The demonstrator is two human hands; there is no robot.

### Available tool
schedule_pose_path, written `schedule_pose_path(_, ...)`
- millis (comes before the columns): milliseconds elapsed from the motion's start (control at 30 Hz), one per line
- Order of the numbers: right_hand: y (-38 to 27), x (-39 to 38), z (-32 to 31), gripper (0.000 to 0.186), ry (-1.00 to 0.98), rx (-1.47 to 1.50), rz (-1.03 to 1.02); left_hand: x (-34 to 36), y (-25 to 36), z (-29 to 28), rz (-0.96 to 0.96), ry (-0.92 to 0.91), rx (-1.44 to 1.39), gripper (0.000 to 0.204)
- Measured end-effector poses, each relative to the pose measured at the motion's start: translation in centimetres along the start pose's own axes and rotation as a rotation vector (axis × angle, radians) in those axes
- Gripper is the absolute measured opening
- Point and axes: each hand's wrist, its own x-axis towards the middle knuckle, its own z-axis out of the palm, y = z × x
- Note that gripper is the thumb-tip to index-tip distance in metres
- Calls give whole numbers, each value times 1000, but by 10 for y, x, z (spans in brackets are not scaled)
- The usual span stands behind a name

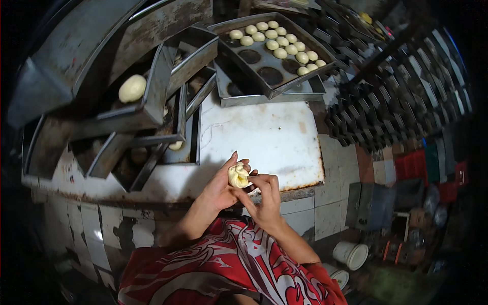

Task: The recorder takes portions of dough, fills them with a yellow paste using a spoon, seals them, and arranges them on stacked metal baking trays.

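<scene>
A pale yellow dough ball (237,174), gathered and creased with a yellowish patch at one side, rests in the fingers of my left hand (218,189). My right hand (263,196) pinches the dough's edge from the right, thumb below and fingers above. Both hands are over the front edge of the white worktable (254,133). Beyond them, a metal tray (239,53) holds rows of smooth, round dough balls (281,54). The underside of the held dough is hidden by my fingers.
Several deep metal trays (147,96) lie tilted and stacked on the left, one with a larger dough lump (132,88). Another tray (300,96) sits under the far one. Stacked metal pans (391,101) rise at right. White buckets (351,255) stand on the floor, lower right.
</scene>
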Motion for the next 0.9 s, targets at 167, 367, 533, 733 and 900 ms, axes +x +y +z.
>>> schedule_pose_path(167,4,-16,-26,26,-78,57,-242,-3,-28,-12,195,-65,57,30)
schedule_pose_path(367,-12,22,-65,23,-468,332,-105,-57,-44,3,539,-203,1056,63)
schedule_pose_path(533,-24,9,-64,23,-667,476,3,-81,-35,5,500,-583,1387,78)
schedule_pose_path(733,-48,-31,-24,19,-217,153,-135,-108,-60,-25,523,-95,395,34)
schedule_pose_path(900,-91,-65,26,17,-116,-187,-202,-129,-56,-38,556,182,42,33)
